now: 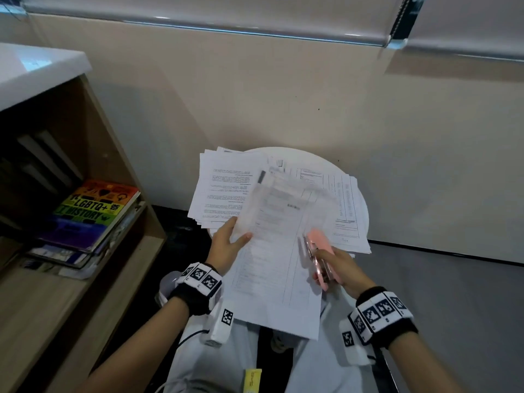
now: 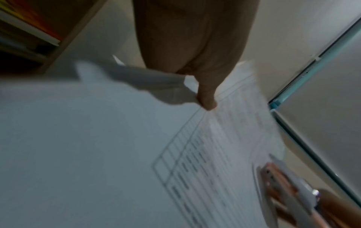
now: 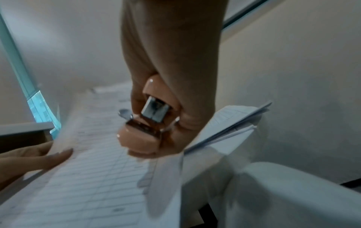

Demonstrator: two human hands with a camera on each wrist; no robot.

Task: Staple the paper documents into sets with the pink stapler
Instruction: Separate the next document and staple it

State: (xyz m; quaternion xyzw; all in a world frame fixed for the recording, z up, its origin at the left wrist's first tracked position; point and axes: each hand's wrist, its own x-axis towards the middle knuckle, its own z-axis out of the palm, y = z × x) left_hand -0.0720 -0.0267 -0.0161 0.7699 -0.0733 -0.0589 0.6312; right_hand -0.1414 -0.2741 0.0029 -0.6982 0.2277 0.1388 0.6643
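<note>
Wooden bookshelf (image 1: 93, 154) on the left, white top. Rainbow-covered book (image 1: 93, 214) lies flat on a small stack on its shelf, more dark books behind. Round white worktop (image 1: 364, 202) against the beige far wall (image 1: 283, 95). Grey floor (image 1: 453, 307) on the right, roller blind (image 1: 226, 12) above.

left hand (image 2: 195, 50) pinching paper (image 2: 97, 146), pink stapler (image 2: 281, 185) beside

1. The pink stapler (image 1: 321, 252) has a smooth, glossy plastic shell, and the right wrist view shows a shiny metal channel (image 3: 155, 110) inside it.
2. The held document (image 1: 272, 268) is thin, matt white paper printed with grey table lines.
3. The round worktop (image 1: 364, 211) looks smooth and white.
4. The shelf (image 1: 124, 171) has a matt wood-grain finish.
5. The rainbow book (image 1: 93, 214) has a glossy cover.
</note>
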